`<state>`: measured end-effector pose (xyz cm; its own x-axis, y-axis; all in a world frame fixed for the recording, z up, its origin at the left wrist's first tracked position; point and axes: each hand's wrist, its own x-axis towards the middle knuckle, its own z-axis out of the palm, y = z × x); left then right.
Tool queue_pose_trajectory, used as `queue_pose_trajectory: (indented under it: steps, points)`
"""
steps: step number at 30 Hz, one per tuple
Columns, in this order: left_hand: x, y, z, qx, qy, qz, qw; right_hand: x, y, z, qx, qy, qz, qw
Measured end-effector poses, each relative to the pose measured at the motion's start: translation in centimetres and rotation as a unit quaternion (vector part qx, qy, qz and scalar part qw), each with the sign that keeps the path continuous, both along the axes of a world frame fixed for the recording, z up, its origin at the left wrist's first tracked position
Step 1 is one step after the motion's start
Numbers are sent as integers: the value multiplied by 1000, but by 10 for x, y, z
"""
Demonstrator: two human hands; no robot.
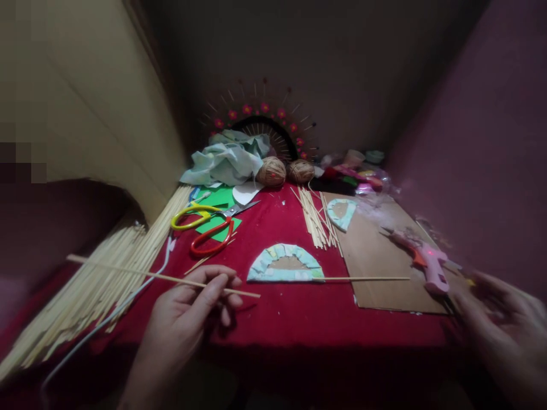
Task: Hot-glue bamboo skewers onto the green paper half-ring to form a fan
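My left hand (192, 307) pinches a long thin wooden skewer (128, 272) that lies across the red cloth (277, 319), pointing left and right. My right hand (499, 319) is at the lower right, blurred, fingers spread apart, close to a pink glue gun (427, 262) that rests on a brown cardboard sheet (384, 267). A half-round arch piece covered in pale blue paper (284, 265) lies in the middle, with another skewer (363, 278) lying from its right end across the cardboard.
A large bundle of skewers (98, 279) lies at left beside a white cable (128, 302). Scissors with yellow and red handles (209, 225) sit on green paper. Farther back are two twine balls (271, 171), crumpled pale cloth, loose sticks (314, 219), a smaller arch piece (342, 213) and a flowered round ornament.
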<state>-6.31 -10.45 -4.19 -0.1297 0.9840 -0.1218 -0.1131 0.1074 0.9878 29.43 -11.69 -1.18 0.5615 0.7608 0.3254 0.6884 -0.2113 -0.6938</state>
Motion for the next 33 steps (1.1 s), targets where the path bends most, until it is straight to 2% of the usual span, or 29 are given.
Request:
queue_pose_trajectory:
  steps: [1, 2, 3, 4, 6, 8, 10, 13, 19, 21, 23, 24, 25, 26, 28, 29, 30, 31, 33]
  points:
    - [4, -1, 3, -1, -17, -14, 1000, -9, -3, -4, 22, -56, 6, 998]
    - [9, -2, 5, 3, -36, -28, 999, -20, -5, -7, 46, -92, 54, 993]
    - [14, -3, 7, 12, -56, -43, 997, -33, -7, -10, 65, -73, 139, 985]
    - [19, -3, 8, 24, -77, -56, 995, -47, -7, -12, 59, -64, 225, 970]
    - [28, -3, 8, 41, -121, -76, 989, -78, -4, -14, 29, -60, 379, 923]
    - [35, -3, 7, 47, -158, -90, 982, -106, 2, -16, 39, -52, 458, 886]
    - [39, -4, 7, 51, -183, -101, 977, -126, 9, -18, 69, -48, 493, 866]
    - [43, -4, 7, 43, -196, -104, 974, -141, 14, -21, 99, -40, 522, 846]
    - [44, -1, 3, 20, -188, -108, 976, -146, 16, -21, 59, -45, 546, 834]
    - [41, -4, 5, -7, -110, -110, 988, -145, 22, -21, 86, -64, 536, 838]
    - [36, -12, 10, -12, 41, -95, 995, -142, 31, -21, 99, -72, 519, 846]
    - [33, -16, 13, 13, 132, -73, 988, -140, 35, -21, 94, -73, 513, 850]
    - [29, -20, 17, 68, 219, -36, 973, -139, 39, -21, 82, -72, 508, 854]
    - [26, -23, 20, 142, 298, 8, 944, -138, 42, -22, 67, -70, 508, 856]
    - [19, -24, 23, 292, 434, 88, 848, -137, 44, -23, 47, -68, 516, 852]
    - [16, -22, 23, 345, 489, 107, 794, -137, 45, -24, 43, -70, 523, 848]
    - [14, -19, 23, 379, 536, 107, 747, -138, 44, -24, 41, -72, 531, 843]
    - [12, -14, 22, 396, 574, 93, 711, -139, 43, -24, 40, -74, 538, 839]
    - [9, -6, 20, 405, 615, 51, 675, -141, 42, -24, 45, -76, 547, 833]
